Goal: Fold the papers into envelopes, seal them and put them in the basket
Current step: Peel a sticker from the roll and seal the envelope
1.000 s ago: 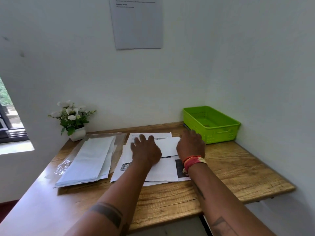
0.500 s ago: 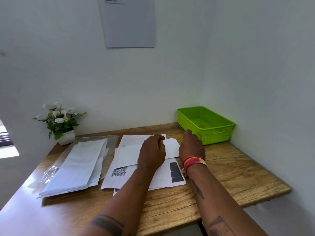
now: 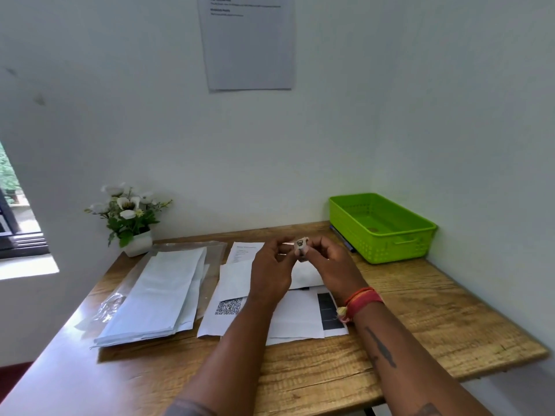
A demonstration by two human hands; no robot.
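Observation:
Both hands are raised just above the printed papers (image 3: 297,319) in the middle of the wooden table. My right hand (image 3: 333,268) grips a small pale object (image 3: 301,246), maybe a tape roll or sticker, at its fingertips. My left hand (image 3: 271,271) pinches at the same small object from the left. A folded white sheet (image 3: 237,277) lies under the hands, over a page with a QR code (image 3: 228,306). The green basket (image 3: 399,244) stands at the back right and looks empty.
A stack of white sheets in a clear plastic sleeve (image 3: 159,292) lies at the left. A small white pot of flowers (image 3: 132,217) stands at the back left by the wall. A notice (image 3: 247,43) hangs on the wall. The table's front edge (image 3: 300,394) is bare wood.
Both hands lifted off the folded paper and came together above it, now pinching a small pale object. The folded sheet stays on the table.

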